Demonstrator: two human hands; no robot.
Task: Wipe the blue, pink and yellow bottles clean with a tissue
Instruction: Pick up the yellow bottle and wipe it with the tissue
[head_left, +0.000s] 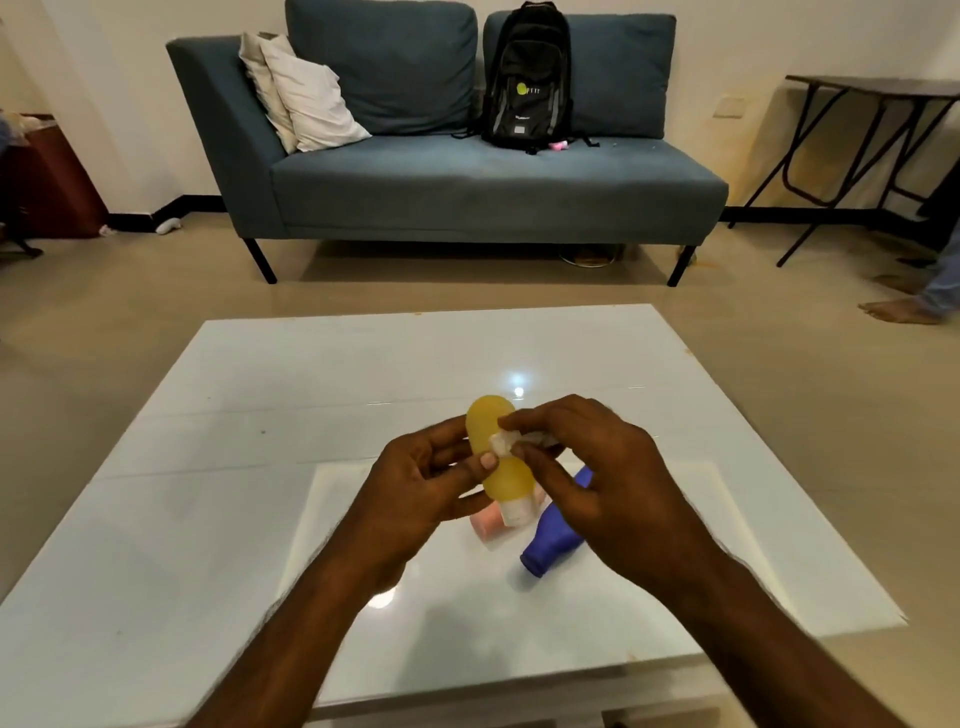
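My left hand (423, 483) grips the yellow bottle (493, 444) above the table, its white cap pointing down towards me. My right hand (597, 467) pinches a small white tissue (506, 441) against the bottle's side. Under my hands the blue bottle (553, 545) lies on its side on the table, partly hidden by my right hand. The pink bottle (485, 522) lies beside it, mostly hidden behind the yellow bottle and my left hand.
The white glossy table (260, 415) fills the near view. Behind it stands a blue sofa (467, 182) with a black backpack (527, 78) and white pillows. A folding table (878, 88) is at the right, near a person's bare foot (901, 312).
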